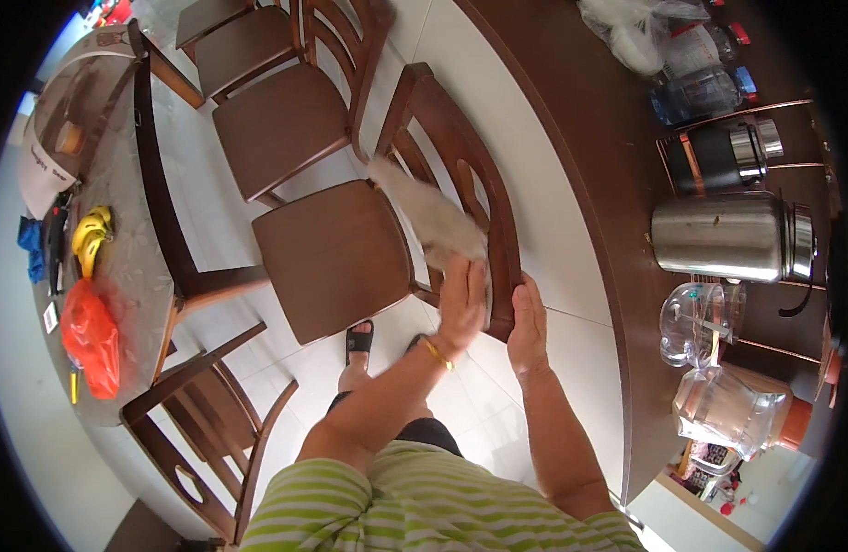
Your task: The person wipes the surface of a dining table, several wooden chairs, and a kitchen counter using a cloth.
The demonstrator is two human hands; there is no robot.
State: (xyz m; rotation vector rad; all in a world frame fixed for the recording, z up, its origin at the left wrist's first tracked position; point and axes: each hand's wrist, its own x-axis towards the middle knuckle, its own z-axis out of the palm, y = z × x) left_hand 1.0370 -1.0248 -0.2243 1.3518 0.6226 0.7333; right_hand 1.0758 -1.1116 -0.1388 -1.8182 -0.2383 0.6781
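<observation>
A brown wooden dining chair stands before me, its seat [334,259] to the left and its curved backrest [489,159] to the right. My left hand [463,303] presses a pale beige cloth [434,214], slightly blurred, against the inner side of the backrest; the fingertips lie on the cloth's near part and its far end hangs towards the seat's back corner. My right hand [529,324] rests on the outer edge of the same backrest, near its lower end, with the fingers together and the thumb out of sight.
More wooden chairs [282,124] stand beyond, and another [210,421] at lower left. The table [134,276] at left bears bananas [91,234] and a red plastic bag [92,338]. At right, a brown counter [589,172] holds a steel flask [720,237], bottles [700,93] and a clear jug [731,410].
</observation>
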